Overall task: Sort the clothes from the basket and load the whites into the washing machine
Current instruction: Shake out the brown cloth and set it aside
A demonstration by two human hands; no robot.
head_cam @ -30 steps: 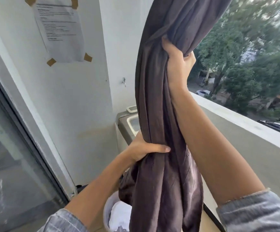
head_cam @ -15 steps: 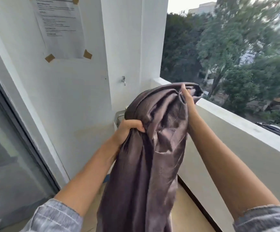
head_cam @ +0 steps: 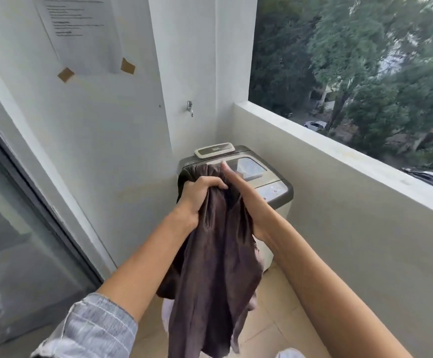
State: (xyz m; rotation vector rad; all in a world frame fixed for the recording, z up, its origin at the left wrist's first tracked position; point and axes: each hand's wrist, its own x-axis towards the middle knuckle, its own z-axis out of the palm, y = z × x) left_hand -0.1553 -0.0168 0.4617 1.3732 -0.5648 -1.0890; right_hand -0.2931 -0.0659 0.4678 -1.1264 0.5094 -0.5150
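Sleeves [head_cam: 94, 329], grey and striped, are showing at the bottom edge on both forearms of the person.

Item: dark brown garment [head_cam: 210, 280]. It is hanging bunched between both hands, its lower end dangling over something pale [head_cam: 167, 310] near the floor; whether that is the basket or loose whites cannot be told, as the cloth is covering most of it.

Item: left hand [head_cam: 197, 195]. It is clenching a fistful of the garment's upper part, fingers curled tight.

Item: right hand [head_cam: 238, 192]. It is pressing against the cloth with fingers held straight and together; whether it is actually gripping cannot be told.

Item: washing machine [head_cam: 274, 192]. It is standing in the far corner with its lid apparently closed, just beyond the hands, beside the balcony wall [head_cam: 339, 192].

Risks, as judged:
- The dark garment is being held right in front of the washer; dropping it in with the whites would be spoiling the sort and possibly bleeding colour.
- The trailing end could be dragging pale pieces off the pile when the cloth is being swung aside.
- The closed lid is needing a free hand, and both are occupied.
- The open ledge is close; a careless toss could be sending cloth over it.
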